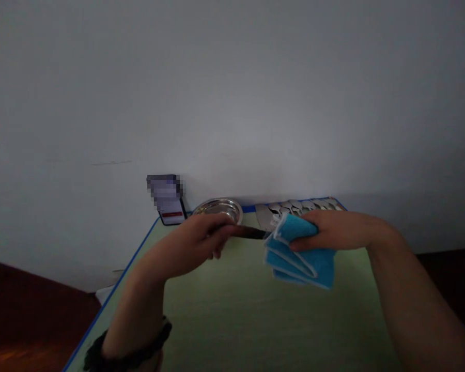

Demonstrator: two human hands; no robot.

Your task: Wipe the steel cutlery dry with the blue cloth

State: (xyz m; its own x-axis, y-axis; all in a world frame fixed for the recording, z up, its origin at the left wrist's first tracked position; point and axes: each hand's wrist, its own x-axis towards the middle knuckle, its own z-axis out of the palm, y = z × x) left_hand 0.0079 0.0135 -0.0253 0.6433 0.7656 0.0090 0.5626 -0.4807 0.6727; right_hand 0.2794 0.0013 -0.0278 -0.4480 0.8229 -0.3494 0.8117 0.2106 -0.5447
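My left hand (201, 237) is closed round the dark handle of a utensil (251, 233) that points to the right. My right hand (333, 230) grips a folded blue cloth (306, 258) with white edging, wrapped over the utensil's far end, which is hidden. Both hands hover above the pale green table (232, 310), just in front of a row of several metal spoons (302, 205) lying by the wall.
A round metal plate (219, 208) sits at the back of the table beside a phone (169, 204) leaning on the white wall. The table has a blue edge (112, 294); dark floor lies to the left and right. A dark band circles my left wrist.
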